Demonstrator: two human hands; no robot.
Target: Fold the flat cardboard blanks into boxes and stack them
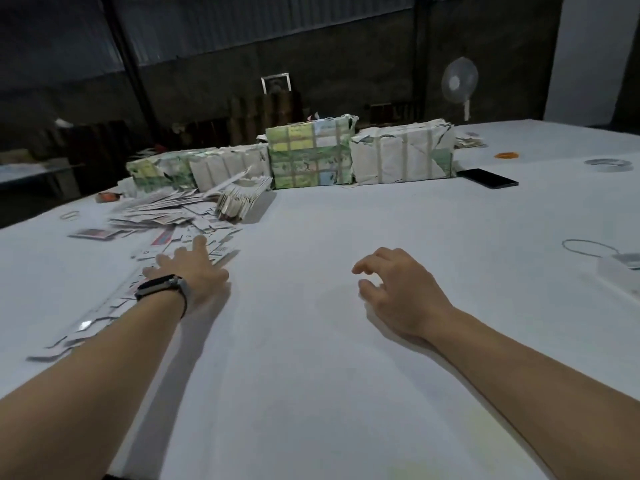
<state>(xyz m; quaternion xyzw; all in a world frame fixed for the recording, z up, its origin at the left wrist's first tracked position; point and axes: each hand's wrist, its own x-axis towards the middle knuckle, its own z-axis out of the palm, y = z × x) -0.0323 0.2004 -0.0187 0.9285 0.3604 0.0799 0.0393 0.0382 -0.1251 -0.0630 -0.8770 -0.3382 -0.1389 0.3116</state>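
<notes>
two hands: left flat on scattered blanks, right loosely curled, empty; four wrapped bundles behind.

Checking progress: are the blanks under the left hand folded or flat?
Flat: the blanks lie spread in a loose heap on the table, the left hand resting on them.

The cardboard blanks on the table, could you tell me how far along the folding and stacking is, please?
Done: nothing visibly finished; no folded box can be made out on the white table.
In hand: the left hand rests with spread fingers on the loose flat blanks; the right hand hovers, loosely curled and holding nothing.
Left: the whole scattered pile, plus the wrapped bundles behind it, which look unopened.
</notes>
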